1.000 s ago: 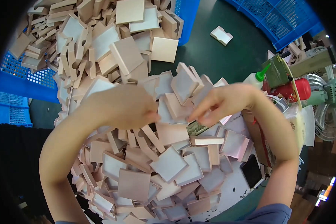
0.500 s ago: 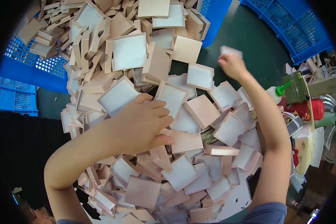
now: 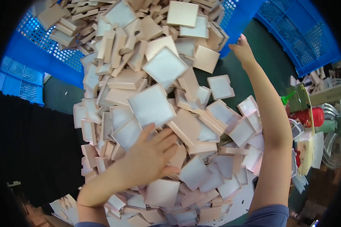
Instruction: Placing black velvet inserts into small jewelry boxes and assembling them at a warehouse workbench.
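My left hand [image 3: 153, 154] rests on a big heap of small beige card boxes, its fingers spread. Just past its fingertips a shallow box half [image 3: 151, 106] lies with its pale inside facing up; another open half [image 3: 165, 68] sits farther up the heap. A plain flat box half [image 3: 161, 193] lies below the hand. My right hand [image 3: 244, 52] reaches out over the dark green tabletop [image 3: 250, 87], thumb apart from the fingers, and nothing shows in it. Some of its fingers are hidden. Nearest to it on the heap are a beige box half [image 3: 206, 59] and a notched one [image 3: 221, 87].
A blue mesh crate [image 3: 60, 56] spills boxes from the far left, its side wall [image 3: 238, 22] close to my right hand. Another blue crate [image 3: 303, 38] stands at far right. A green-tipped bottle [image 3: 288, 97] and a red container [image 3: 310, 116] crowd the right edge. Black cloth [image 3: 34, 147] hangs at left.
My right hand has moved farther away, and the pale piece it held no longer shows in it. My left hand has shifted over the heap, where boxes have been displaced. The view has moved too.
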`<state>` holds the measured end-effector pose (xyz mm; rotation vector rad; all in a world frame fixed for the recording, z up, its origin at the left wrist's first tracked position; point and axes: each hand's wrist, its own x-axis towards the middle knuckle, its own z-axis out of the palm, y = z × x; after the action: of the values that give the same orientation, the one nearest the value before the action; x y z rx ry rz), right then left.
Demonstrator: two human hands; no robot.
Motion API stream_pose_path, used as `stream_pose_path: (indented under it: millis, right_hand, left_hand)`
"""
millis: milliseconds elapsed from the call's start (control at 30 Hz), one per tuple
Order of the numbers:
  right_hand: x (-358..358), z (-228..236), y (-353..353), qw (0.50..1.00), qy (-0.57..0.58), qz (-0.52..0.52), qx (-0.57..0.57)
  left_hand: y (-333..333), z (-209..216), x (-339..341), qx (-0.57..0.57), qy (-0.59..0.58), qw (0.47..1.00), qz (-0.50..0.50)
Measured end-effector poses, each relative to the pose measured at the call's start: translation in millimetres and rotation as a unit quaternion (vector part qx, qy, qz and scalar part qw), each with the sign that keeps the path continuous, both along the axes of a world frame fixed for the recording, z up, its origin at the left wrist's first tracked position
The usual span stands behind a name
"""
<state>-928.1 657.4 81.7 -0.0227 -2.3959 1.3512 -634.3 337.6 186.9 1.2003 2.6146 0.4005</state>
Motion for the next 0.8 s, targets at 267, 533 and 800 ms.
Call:
stream_pose_path:
  millis: [267, 533, 800]
  right_hand:
    - [28, 11, -47, 0.998, 0.003, 0.007, 0.061]
    - [131, 18, -63, 0.995, -0.062, 0.065, 0.049]
    - [207, 35, -33, 0.990, -0.040, 0.127, 0.056]
  left_hand:
    - [-16, -4, 49, 0.034, -0.034, 0.993, 0.110]
    - [-22, 1, 73, 0.041, -0.092, 0.984, 0.144]
    - [-17, -2, 116, 0.090, -0.107, 0.982, 0.124]
